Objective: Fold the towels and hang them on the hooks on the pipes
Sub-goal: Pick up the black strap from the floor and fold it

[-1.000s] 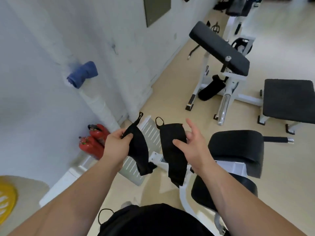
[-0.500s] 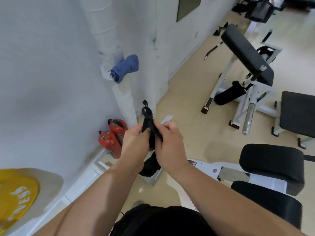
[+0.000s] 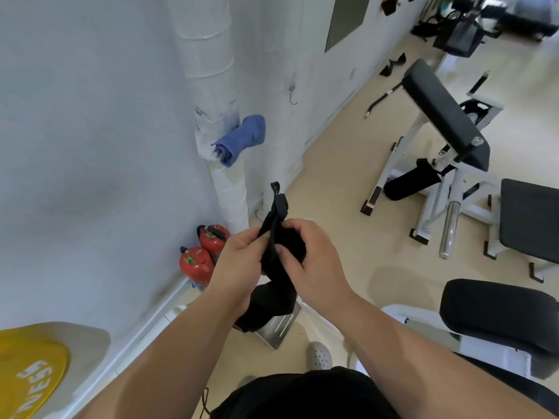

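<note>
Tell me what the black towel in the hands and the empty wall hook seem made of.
Black towel: soft matte cloth, likely; it bunches and droops between left hand and right hand. Hook: probably metal, thin, grey, curved; too small to be sure.

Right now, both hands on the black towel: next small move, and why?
Probably lift the black towel toward the bare hook on the right-hand pipe, loop first. Both the left hand and right hand grip it bunched, folded, its loop sticking up free. The blue towel hangs at the nearer pipe, so that spot looks taken.
</note>
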Available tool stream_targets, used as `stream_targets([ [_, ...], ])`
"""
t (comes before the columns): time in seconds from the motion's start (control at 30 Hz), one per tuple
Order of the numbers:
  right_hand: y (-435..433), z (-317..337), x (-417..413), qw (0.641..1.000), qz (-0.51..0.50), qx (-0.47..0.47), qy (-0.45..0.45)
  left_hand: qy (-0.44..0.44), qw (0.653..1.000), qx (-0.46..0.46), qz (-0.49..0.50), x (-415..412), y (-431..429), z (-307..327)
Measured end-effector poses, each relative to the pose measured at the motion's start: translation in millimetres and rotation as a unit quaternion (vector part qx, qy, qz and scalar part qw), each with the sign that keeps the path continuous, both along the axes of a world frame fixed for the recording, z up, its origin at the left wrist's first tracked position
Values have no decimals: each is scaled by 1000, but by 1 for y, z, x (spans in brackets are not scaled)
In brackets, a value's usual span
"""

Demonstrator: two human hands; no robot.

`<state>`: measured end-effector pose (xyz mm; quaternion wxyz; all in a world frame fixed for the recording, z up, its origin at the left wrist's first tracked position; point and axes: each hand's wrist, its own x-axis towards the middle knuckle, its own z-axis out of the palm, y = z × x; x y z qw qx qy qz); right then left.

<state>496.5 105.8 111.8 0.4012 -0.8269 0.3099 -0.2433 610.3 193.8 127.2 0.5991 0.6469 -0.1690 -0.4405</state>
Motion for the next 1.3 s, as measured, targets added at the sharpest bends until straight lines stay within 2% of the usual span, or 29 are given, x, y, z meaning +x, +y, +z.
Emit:
stream_targets([
  [0.1, -23, 5, 6, 995, 0, 95, -27, -6, 1000, 2, -23, 5, -21, 7],
  [0.17, -45, 4, 9, 994, 0, 98, -39, -6, 999, 2, -34, 2, -38, 14],
  [0.3, -101, 6, 11, 994, 8, 97, -59, -83, 996, 23, -4, -5, -82, 26],
  [0.37, -133, 9, 10, 988, 30, 127, -86, -160, 985, 50, 39, 2, -106, 22],
  [0.43, -166, 11, 7, 973, 64, 190, -117, -255, 955, 81, 126, 18, -128, 10],
  [0.57, -229, 4, -5, 935, 95, 315, -131, -246, 912, 108, 310, 51, -153, -7],
  [0.73, -277, -25, -26, 918, 96, 382, -52, -252, 871, 159, 391, 71, -165, -15],
  [0.8, -283, -36, -35, 919, 92, 383, -28, -262, 875, 179, 366, 69, -173, -18],
  [0.97, -280, -43, -36, 917, 124, 379, 3, -287, 910, 217, 205, 49, -193, -33],
  [1.1, -272, -25, -20, 902, 163, 400, -18, -284, 917, 227, 167, 34, -210, -28],
  [1.23, -271, -18, 3, 900, 143, 403, -83, -237, 948, 185, 103, 14, -221, -9],
  [1.3, -272, -17, 12, 907, 126, 386, -109, -176, 969, 161, 60, 0, -225, 3],
])
